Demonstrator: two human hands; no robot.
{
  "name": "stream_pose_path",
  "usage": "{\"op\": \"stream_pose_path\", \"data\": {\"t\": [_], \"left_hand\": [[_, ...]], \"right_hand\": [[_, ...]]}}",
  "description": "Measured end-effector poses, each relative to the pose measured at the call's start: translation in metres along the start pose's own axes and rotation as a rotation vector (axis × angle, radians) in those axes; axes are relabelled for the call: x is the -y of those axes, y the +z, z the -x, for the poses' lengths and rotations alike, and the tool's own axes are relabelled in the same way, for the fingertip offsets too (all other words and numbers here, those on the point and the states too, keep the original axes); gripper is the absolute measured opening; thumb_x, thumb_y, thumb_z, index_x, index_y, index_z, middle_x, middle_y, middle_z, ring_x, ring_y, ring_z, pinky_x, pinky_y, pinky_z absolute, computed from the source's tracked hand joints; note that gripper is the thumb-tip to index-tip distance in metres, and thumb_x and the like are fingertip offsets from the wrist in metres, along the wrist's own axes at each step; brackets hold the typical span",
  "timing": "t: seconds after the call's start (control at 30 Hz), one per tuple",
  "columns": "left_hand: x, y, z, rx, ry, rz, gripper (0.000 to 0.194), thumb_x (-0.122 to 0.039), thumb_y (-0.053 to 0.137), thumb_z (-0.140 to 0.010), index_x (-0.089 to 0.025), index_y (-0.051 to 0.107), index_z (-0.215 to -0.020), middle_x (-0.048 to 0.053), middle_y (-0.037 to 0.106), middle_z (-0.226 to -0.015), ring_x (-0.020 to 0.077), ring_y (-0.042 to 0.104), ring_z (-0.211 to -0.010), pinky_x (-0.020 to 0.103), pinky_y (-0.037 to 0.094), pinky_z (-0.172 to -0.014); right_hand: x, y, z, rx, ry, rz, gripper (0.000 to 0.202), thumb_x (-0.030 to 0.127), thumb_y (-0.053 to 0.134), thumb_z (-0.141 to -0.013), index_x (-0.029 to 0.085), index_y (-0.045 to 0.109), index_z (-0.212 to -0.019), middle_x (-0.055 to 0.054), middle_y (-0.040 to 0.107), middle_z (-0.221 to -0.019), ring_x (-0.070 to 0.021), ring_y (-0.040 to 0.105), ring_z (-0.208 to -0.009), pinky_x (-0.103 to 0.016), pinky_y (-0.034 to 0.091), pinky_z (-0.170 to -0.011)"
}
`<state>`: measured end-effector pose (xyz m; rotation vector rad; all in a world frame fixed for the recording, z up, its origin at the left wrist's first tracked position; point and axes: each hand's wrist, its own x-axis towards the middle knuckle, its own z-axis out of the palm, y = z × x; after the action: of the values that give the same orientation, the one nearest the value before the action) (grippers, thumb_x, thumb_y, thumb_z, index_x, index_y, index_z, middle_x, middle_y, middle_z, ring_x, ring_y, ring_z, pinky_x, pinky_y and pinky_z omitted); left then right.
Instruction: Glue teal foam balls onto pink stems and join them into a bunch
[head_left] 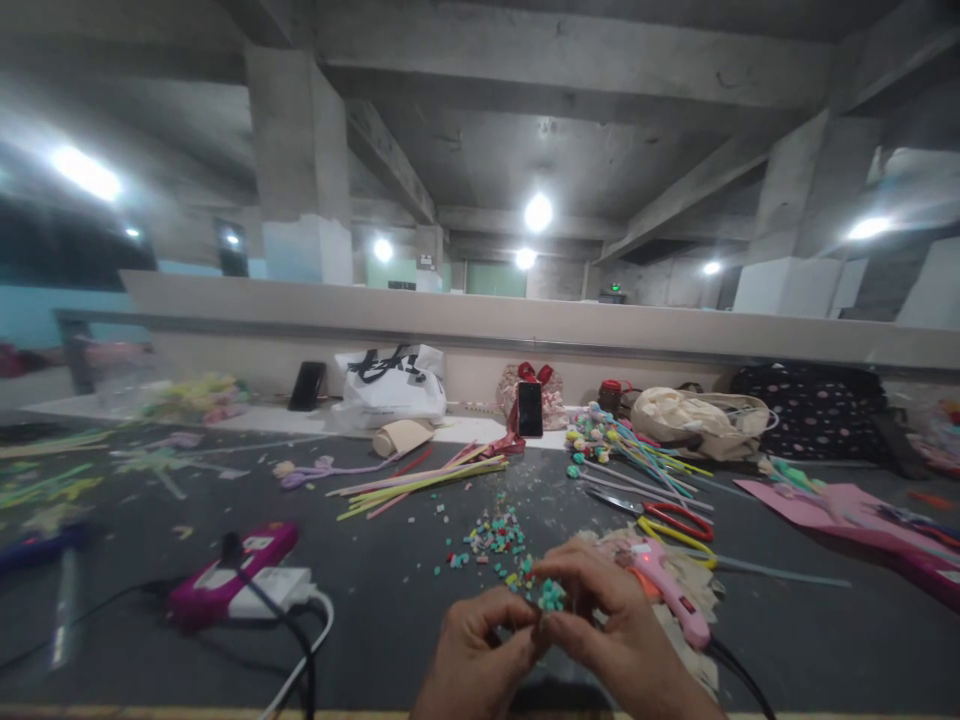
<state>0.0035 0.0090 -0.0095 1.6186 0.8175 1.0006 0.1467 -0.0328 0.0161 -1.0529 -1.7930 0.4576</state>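
Observation:
My left hand and my right hand meet low in the middle, fingertips almost touching. Between the right thumb and fingers shows a small teal bobbled piece, its lower part hidden. The left thumb and index finger are pinched together beside it; what they grip is hidden. Just beyond the hands lies a scatter of tiny coloured bits, mostly teal. To the right, a pink corded tool like a glue gun rests on crumpled beige cloth. Scissors with red and yellow handles lie behind it.
Fuzzy coloured stems lie mid-table, and a bundle of bobble-topped stems farther right. A purple power strip with cables occupies the left. Along the back stand a white bag, a phone and a dark dotted bag.

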Motion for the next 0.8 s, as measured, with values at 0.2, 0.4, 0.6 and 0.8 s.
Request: {"op": "stream_pose_path", "data": {"t": [0.2,0.4,0.6,0.8], "left_hand": [[0.001,0.001,0.001,0.001,-0.082,0.119,0.026,-0.037,0.064,-0.054,-0.013,0.058,-0.046,-0.003,0.047,-0.050,0.0112,0.040,-0.055,0.022,0.031,-0.058],[0.004,-0.001,0.001,0.151,-0.216,0.336,0.031,-0.043,0.065,-0.051,-0.013,0.056,-0.048,-0.004,0.049,-0.043,0.0067,0.033,-0.041,0.021,0.024,-0.046],[0.010,0.002,0.000,0.140,-0.189,0.418,0.032,-0.042,0.067,-0.049,-0.013,0.055,-0.046,-0.003,0.051,-0.042,0.0070,0.034,-0.041,0.021,0.023,-0.046],[0.003,0.002,0.002,0.113,-0.241,0.395,0.031,-0.041,0.068,-0.049,-0.013,0.054,-0.046,-0.003,0.052,-0.042,0.0067,0.035,-0.040,0.020,0.021,-0.045]], "right_hand": [[0.002,-0.001,-0.001,-0.009,0.021,-0.026,0.028,0.024,0.061,-0.066,0.023,0.056,-0.094,0.001,0.052,-0.079,-0.0110,0.046,-0.060,-0.020,0.035,-0.052],[0.003,-0.012,-0.006,0.055,0.040,-0.086,0.031,0.027,0.059,-0.071,0.026,0.054,-0.101,0.000,0.054,-0.086,-0.0122,0.049,-0.068,-0.020,0.037,-0.056],[0.002,-0.014,-0.007,0.103,0.009,-0.074,0.030,0.025,0.061,-0.070,0.025,0.058,-0.100,-0.002,0.055,-0.092,-0.0128,0.050,-0.070,-0.021,0.038,-0.055],[0.001,-0.014,-0.008,0.093,0.005,-0.068,0.027,0.021,0.060,-0.071,0.024,0.060,-0.098,-0.003,0.056,-0.091,-0.0140,0.051,-0.074,-0.021,0.038,-0.057]]}}
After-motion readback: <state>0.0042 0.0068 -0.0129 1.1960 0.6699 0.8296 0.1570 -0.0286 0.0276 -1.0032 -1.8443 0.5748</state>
